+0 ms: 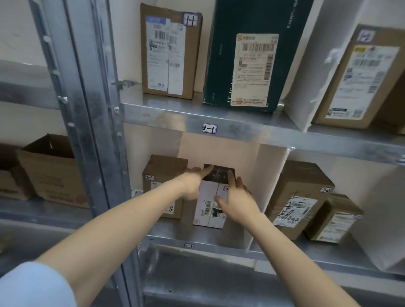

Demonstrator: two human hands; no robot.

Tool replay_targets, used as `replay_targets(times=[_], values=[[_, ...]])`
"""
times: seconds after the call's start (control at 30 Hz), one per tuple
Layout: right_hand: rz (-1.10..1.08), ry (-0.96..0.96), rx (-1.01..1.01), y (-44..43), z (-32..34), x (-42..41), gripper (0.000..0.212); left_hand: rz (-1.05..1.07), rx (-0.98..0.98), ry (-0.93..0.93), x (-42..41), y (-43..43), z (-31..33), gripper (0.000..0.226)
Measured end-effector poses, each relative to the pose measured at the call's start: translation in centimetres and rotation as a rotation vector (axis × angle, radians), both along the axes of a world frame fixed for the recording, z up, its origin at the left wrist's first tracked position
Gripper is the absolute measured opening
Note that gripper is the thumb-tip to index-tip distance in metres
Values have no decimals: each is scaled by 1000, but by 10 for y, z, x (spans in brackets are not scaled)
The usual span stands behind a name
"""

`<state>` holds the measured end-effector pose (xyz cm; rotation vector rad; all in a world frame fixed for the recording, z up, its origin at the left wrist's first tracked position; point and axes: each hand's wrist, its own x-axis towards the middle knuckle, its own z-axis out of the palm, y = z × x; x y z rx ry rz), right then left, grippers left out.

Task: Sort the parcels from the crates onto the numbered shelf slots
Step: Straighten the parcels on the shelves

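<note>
Small, stiff white parcel (pixel 209 207) looks light; left hand (pixel 191 183) and right hand (pixel 237 201) press its sides, grip wide, fingers flat.

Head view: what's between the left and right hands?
The white parcel with the dark top, in the lower slot; left hand on its left side, right hand on its right. Head view shows it.

The shelf-edge tag (pixel 209 128) reads "1-1". Above-left of it I see a brown carton (pixel 169 51) stickered "1-1", its label (pixel 158 55) starting "530-". Below-left a small carton (pixel 160 169) says "2-1", and below-right a taped carton (pixel 299 191) says "2-2".
</note>
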<state>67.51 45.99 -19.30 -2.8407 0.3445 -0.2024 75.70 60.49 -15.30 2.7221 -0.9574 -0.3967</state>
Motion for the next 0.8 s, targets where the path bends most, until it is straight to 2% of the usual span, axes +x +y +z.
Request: replay_targets(times=[0.17,0.37,0.5,0.8], values=[[49,25,82,-8,-2,11,95,32,-17,30,2,-6,-4,73],[104,-67,116,-17,-3,15,101,46,-95,47,4,-9,-4,61],[109,-61,123,-21,-5,16,101,34,-139,49,1,-8,-6,65],[16,-63,51,-15,2,10,90,-17,-88,45,-7,-6,8,74]])
